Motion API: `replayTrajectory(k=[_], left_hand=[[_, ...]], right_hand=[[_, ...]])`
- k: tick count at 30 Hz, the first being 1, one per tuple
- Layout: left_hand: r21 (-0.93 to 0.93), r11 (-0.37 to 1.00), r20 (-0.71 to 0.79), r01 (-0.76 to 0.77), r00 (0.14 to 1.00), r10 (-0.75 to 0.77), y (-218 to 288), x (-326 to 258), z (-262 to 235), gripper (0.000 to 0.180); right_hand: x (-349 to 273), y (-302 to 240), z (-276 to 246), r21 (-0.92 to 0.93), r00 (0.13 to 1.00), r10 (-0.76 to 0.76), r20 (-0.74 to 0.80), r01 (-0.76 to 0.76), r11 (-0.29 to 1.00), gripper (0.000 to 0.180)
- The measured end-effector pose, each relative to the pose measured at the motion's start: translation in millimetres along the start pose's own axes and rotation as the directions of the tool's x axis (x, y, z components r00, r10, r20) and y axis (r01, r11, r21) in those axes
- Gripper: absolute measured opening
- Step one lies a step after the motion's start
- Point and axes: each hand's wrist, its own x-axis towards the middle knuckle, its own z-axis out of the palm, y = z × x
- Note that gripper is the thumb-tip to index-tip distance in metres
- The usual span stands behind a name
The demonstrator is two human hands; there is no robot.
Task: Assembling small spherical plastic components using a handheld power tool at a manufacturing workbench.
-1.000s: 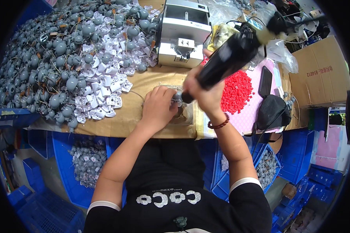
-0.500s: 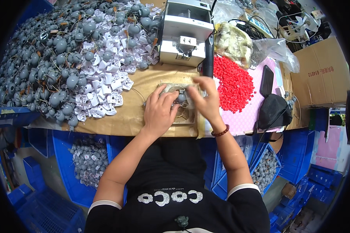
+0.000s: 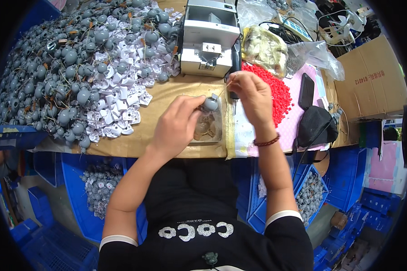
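Between the thumb and fingers of my left hand [image 3: 175,125] is a round grey plastic housing [image 3: 210,104] with a small tab on top. It is over the far part of a shallow square holding block [image 3: 216,131] with a rounded hollow, on the bench in front of me. To the right and a little farther off, my right hand [image 3: 257,100] is closed in a pinch. A thin brownish wire [image 3: 228,84] shows at its fingertips; whether it joins the housing I cannot tell.
A large heap of grey housings [image 3: 70,86] and white plastic pieces [image 3: 122,101] covers the left. A white machine [image 3: 209,40] stands behind the block. Small red caps [image 3: 280,101], a phone [image 3: 306,90], a black pouch [image 3: 319,126] and a carton [image 3: 373,79] lie right.
The grey housing has shifted up from the block's middle toward its far edge with my left hand. My right hand has moved right and away, from blurred open fingers to a pinch.
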Motion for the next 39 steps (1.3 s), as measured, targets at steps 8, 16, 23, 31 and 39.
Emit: replayTrajectory(k=[8, 16, 23, 31, 39], left_hand=[[0.458, 0.872, 0.678, 0.170, 0.567, -0.467, 63, -18, -204, 0.049], [0.739, 0.629, 0.357, -0.242, 0.932, -0.060, -46, -29, -122, 0.034], [0.828, 0.434, 0.401, -0.354, 0.916, -0.019, -116, -17, -54, 0.030], [0.530, 0.825, 0.333, -0.198, 0.943, 0.012, -105, -38, -56, 0.023], [0.149, 0.989, 0.206, 0.005, 0.978, -0.036, -51, -13, -7, 0.022]], right_hand=[[-9, 12, -116, -0.890, 0.885, 0.105, 0.453, 0.455, 0.001, 0.016], [-4, 26, -123, -0.862, 0.862, 0.098, 0.497, 0.503, -0.057, 0.012], [-4, 24, -126, -0.893, 0.893, 0.024, 0.449, 0.448, 0.055, 0.009], [-8, 19, -111, -0.840, 0.986, -0.070, 0.152, 0.166, 0.517, 0.014], [-6, 22, -37, -0.640, 0.943, -0.104, 0.316, 0.293, 0.710, 0.013]])
